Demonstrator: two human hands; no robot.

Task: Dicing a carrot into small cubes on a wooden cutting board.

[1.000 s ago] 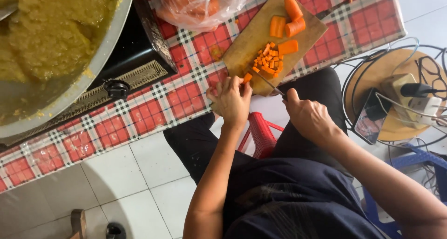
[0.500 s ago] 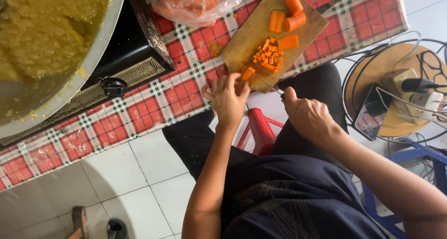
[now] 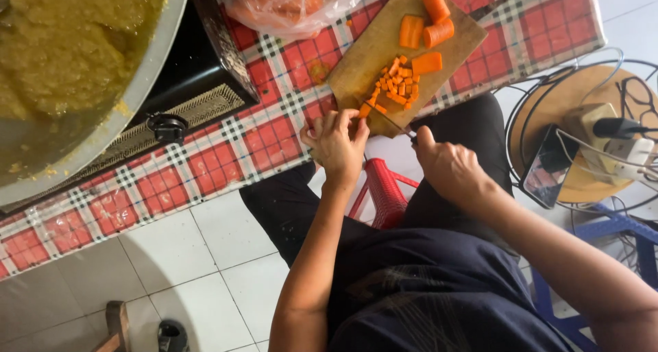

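At table edge, head view: left hand [image 3: 337, 145] sits w/ fingers curled down on the near end of a wooden cutting board [image 3: 370, 57], fingertips pressing a small carrot piece [image 3: 365, 110] against the wood. Right hand [image 3: 447, 168] is closed tight round the handle of a knife [image 3: 392, 124]; thin blade runs from the fist toward the left fingertips, just beside that piece. Handle itself is hidden in the fist.

Board lies tilted across a red-and-white checked tablecloth [image 3: 205, 160], its near corner hanging over the table edge. Mid-board: heap of diced carrot [image 3: 399, 85]. Further up: bigger carrot chunks [image 3: 430, 24], apart from the heap, one stubby chunk nearer the dice.

Behind the board, a clear plastic bag [image 3: 295, 6] w/ orange contents, touching the cloth. To the left, a black stove [image 3: 192, 85] w/ a knob on its front, and over it a big metal pan [image 3: 147, 78] full of yellow-green mash.

Person sits in dark clothes; red plastic stool [image 3: 384, 191] shows btwn the knees. On the right, a round wire stand [image 3: 582, 105] holds a phone [image 3: 546, 176], a power strip and cables. Floor is pale tile.
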